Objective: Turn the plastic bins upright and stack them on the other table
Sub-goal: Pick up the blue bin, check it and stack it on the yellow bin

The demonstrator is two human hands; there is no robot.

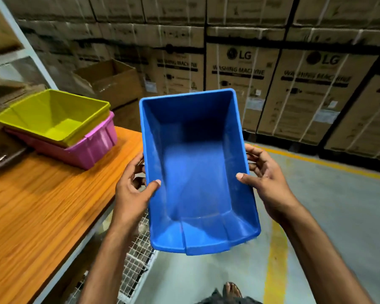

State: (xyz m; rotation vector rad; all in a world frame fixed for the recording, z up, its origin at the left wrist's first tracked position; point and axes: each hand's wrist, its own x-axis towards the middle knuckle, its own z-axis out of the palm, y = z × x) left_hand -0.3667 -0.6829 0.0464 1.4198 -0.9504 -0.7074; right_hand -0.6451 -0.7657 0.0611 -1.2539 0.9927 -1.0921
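Here, pinching the blue bin [195, 172] by its two long rims with left fingers [155, 184] and right fingers [241, 176], thumbs inside. Holding it mouth-up and tilted in the air, just off the bench [42, 205] edge. Could snag a rim and tip the yellow-green bin [53, 115] nested in the pink bin [90, 148] if lowered askew. Open floor [338, 216] rightward; bare bench nearer than the stack.

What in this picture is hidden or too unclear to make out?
Head view.
Inside of pink bin: covered by the yellow-green bin nested in it.
Underside of blue bin: faces away; left hand and right hand fingertips partly behind it.
Small print on cartons: blurred.
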